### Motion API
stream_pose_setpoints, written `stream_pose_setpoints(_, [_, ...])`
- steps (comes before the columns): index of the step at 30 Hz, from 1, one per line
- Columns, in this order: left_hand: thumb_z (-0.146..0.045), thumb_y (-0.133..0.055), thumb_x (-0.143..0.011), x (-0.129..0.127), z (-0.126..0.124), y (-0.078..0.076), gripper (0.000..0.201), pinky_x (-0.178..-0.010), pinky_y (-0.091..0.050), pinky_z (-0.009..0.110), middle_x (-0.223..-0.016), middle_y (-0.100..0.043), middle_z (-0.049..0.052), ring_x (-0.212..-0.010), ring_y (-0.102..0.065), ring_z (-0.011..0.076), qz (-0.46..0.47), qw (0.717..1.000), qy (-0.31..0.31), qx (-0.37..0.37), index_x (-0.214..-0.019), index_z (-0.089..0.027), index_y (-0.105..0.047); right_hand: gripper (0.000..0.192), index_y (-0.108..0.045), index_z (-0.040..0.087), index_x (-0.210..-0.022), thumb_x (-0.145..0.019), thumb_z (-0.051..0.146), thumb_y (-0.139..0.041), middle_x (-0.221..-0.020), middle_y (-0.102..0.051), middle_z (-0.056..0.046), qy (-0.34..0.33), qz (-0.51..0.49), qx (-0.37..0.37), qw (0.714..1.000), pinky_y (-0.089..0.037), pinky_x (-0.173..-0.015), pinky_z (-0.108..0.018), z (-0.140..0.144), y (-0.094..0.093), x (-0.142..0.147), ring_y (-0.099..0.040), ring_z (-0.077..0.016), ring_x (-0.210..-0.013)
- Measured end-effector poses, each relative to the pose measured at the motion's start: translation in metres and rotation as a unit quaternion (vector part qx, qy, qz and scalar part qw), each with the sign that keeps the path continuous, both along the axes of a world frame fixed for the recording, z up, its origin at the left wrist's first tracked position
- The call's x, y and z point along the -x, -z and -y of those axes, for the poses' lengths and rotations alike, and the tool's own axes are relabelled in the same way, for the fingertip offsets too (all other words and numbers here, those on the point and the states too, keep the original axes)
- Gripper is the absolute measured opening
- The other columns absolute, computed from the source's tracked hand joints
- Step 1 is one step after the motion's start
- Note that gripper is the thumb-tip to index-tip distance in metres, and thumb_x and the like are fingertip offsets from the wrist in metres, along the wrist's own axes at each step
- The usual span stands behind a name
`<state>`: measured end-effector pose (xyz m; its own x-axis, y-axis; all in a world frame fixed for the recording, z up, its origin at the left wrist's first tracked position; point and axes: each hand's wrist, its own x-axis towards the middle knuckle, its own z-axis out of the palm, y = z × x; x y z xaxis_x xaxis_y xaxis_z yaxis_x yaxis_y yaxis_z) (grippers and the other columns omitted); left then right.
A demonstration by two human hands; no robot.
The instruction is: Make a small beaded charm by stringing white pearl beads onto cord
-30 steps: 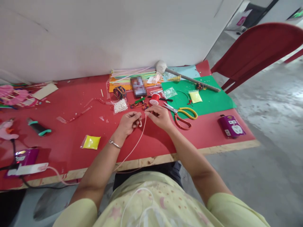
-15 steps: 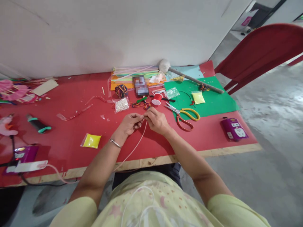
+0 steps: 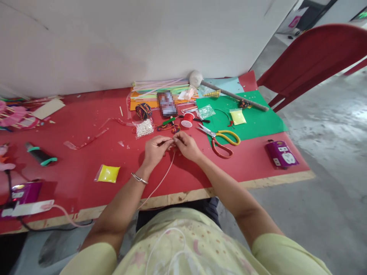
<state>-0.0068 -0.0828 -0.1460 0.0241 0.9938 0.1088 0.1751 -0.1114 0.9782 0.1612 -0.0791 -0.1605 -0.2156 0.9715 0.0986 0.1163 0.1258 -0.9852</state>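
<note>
i count two hands, the left hand [image 3: 155, 149] and the right hand [image 3: 187, 146], at the centre of the frame. one pair of scissors [image 3: 220, 138] lies right of centre. two yellow packets: one [image 3: 107, 173] at lower left, one [image 3: 237, 117] at upper right on the single green sheet [image 3: 258, 122]. two purple boxes: one [image 3: 281, 153] at far right, one [image 3: 24, 192] at far left. one red spool [image 3: 187, 119], one bag of white beads [image 3: 144, 128], one red chair [image 3: 312, 57] in the upper right corner.

Left hand [image 3: 155, 149] and right hand [image 3: 186, 145] meet fingertip to fingertip, pinching a pink cord [image 3: 160, 181] over the red table [image 3: 86, 160]
</note>
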Motion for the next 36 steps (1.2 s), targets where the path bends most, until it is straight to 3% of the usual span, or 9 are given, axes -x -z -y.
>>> stream_pose_setpoints(4, [-0.034, -0.074, -0.086, 0.003, -0.001, 0.001, 0.014, -0.072, -0.053, 0.028, -0.088, -0.075, 0.006, -0.077, -0.068, 0.0174, -0.100, 0.987, 0.008, -0.126, -0.089, -0.023, -0.081, 0.016, -0.058, 0.020, -0.090, -0.096, 0.034, -0.053, -0.074, -0.062, 0.001, -0.024, 0.043, -0.023, 0.999, -0.044, -0.057, -0.023, -0.003, 0.000, -0.005, -0.055, -0.0121, -0.063])
stream_pose_setpoints(8, [-0.034, -0.069, -0.091, 0.005, -0.001, -0.004, 0.016, -0.076, -0.051, 0.029, -0.088, -0.073, 0.006, -0.081, -0.066, 0.0177, -0.151, 0.975, 0.038, -0.156, -0.089, -0.022, -0.079, 0.015, -0.059, 0.019, -0.088, -0.094, 0.032, -0.054, -0.071, -0.059, 0.002, -0.040, 0.057, -0.019, 0.997, -0.042, -0.060, -0.024, -0.003, -0.005, -0.008, -0.053, -0.0122, -0.065])
stream_pose_setpoints(10, [-0.036, -0.069, -0.090, 0.005, -0.001, -0.005, 0.018, -0.072, -0.050, 0.027, -0.084, -0.071, 0.006, -0.078, -0.063, 0.0168, -0.152, 0.979, 0.047, -0.129, -0.084, -0.020, -0.075, 0.016, -0.059, 0.019, -0.089, -0.095, 0.033, -0.054, -0.073, -0.059, 0.001, -0.033, 0.045, -0.024, 0.998, -0.042, -0.061, -0.024, -0.003, -0.007, -0.009, -0.053, -0.0120, -0.066])
stream_pose_setpoints(13, [-0.043, -0.069, -0.089, 0.005, -0.001, -0.002, 0.024, -0.051, -0.041, 0.023, -0.066, -0.063, 0.001, -0.055, -0.054, 0.0121, -0.057, 0.997, 0.047, 0.007, -0.082, -0.020, -0.068, 0.016, -0.057, 0.019, -0.096, -0.094, 0.035, -0.057, -0.082, -0.060, 0.000, -0.012, -0.001, -0.054, 0.998, -0.044, -0.064, -0.024, -0.004, -0.009, -0.011, -0.054, -0.0117, -0.070])
stream_pose_setpoints(16, [-0.046, -0.071, -0.086, 0.005, -0.003, 0.003, 0.027, -0.037, -0.028, 0.022, -0.055, -0.057, -0.004, -0.038, -0.040, 0.0083, 0.071, 0.986, 0.045, 0.142, -0.083, -0.020, -0.063, 0.009, -0.058, 0.019, -0.095, -0.090, 0.027, -0.060, -0.089, -0.062, -0.002, -0.022, 0.013, -0.111, 0.994, -0.046, -0.064, -0.024, -0.002, -0.013, -0.013, -0.057, -0.0129, -0.076])
stream_pose_setpoints(18, [-0.044, -0.075, -0.081, 0.005, -0.004, 0.004, 0.028, -0.035, -0.028, 0.021, -0.055, -0.057, -0.003, -0.038, -0.042, 0.0078, 0.118, 0.976, 0.044, 0.179, -0.080, -0.019, -0.062, 0.004, -0.061, 0.019, -0.089, -0.085, 0.018, -0.060, -0.094, -0.064, -0.005, -0.036, 0.054, -0.176, 0.982, -0.050, -0.068, -0.026, 0.000, -0.015, -0.015, -0.061, -0.0152, -0.083])
stream_pose_setpoints(23, [-0.042, -0.081, -0.073, 0.005, -0.006, 0.000, 0.031, -0.035, -0.030, 0.018, -0.058, -0.059, -0.003, -0.044, -0.049, 0.0077, 0.170, 0.961, 0.031, 0.218, -0.076, -0.018, -0.062, 0.014, -0.068, 0.017, -0.092, -0.082, 0.013, -0.061, -0.107, -0.067, -0.011, -0.030, 0.097, -0.293, 0.951, -0.056, -0.083, -0.034, 0.001, -0.012, -0.013, -0.066, -0.0192, -0.094])
stream_pose_setpoints(31, [-0.042, -0.084, -0.071, 0.005, -0.006, 0.001, 0.032, -0.035, -0.029, 0.018, -0.060, -0.061, -0.001, -0.043, -0.050, 0.0075, 0.181, 0.953, 0.044, 0.238, -0.075, -0.017, -0.063, 0.015, -0.073, 0.021, -0.097, -0.093, 0.031, -0.062, -0.110, -0.071, -0.013, -0.006, 0.126, -0.254, 0.959, -0.058, -0.086, -0.037, -0.002, -0.006, -0.010, -0.068, -0.0216, -0.098])
stream_pose_setpoints(36, [-0.043, -0.084, -0.071, 0.004, -0.006, 0.002, 0.033, -0.035, -0.029, 0.018, -0.054, -0.057, -0.002, -0.041, -0.047, 0.0070, 0.179, 0.956, 0.059, 0.224, -0.075, -0.017, -0.064, 0.017, -0.071, 0.021, -0.091, -0.097, 0.030, -0.057, -0.104, -0.070, -0.011, -0.013, 0.118, -0.248, 0.961, -0.056, -0.083, -0.034, -0.003, -0.006, -0.009, -0.068, -0.0199, -0.095])
